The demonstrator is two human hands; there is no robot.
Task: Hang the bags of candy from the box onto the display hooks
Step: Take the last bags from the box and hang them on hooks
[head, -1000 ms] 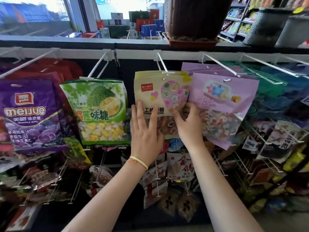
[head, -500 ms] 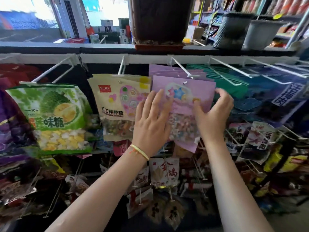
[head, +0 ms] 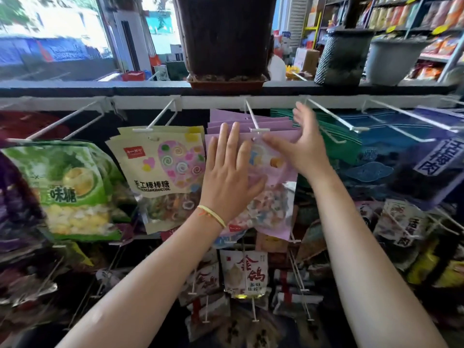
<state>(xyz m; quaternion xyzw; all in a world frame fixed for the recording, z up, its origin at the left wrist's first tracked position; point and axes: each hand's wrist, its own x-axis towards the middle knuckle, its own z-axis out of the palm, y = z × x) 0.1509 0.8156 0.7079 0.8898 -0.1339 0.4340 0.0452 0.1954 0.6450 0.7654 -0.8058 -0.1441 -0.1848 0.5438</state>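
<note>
Several pink-purple candy bags [head: 277, 197] hang on a white display hook [head: 253, 119] in the middle of the rack. My left hand [head: 231, 169] lies flat with straight fingers against the front bag's left half. My right hand [head: 298, 144] is at the bag's top right, fingers spread, thumb touching the bag near the hook's tip. Neither hand grips anything. Left of them hang cream lollipop bags [head: 163, 169] and green durian candy bags [head: 67, 187]. The box is out of view.
Teal bags [head: 344, 144] and dark blue bags [head: 424, 167] hang on hooks to the right. Lower rows of small snack packs [head: 244, 272] fill the rack below. A dark planter [head: 226, 38] stands on the ledge above.
The view shifted right. Both hands moved up the pink bag: the left slid higher on its front, the right rose from its right edge to the top by the hook and spread open.
</note>
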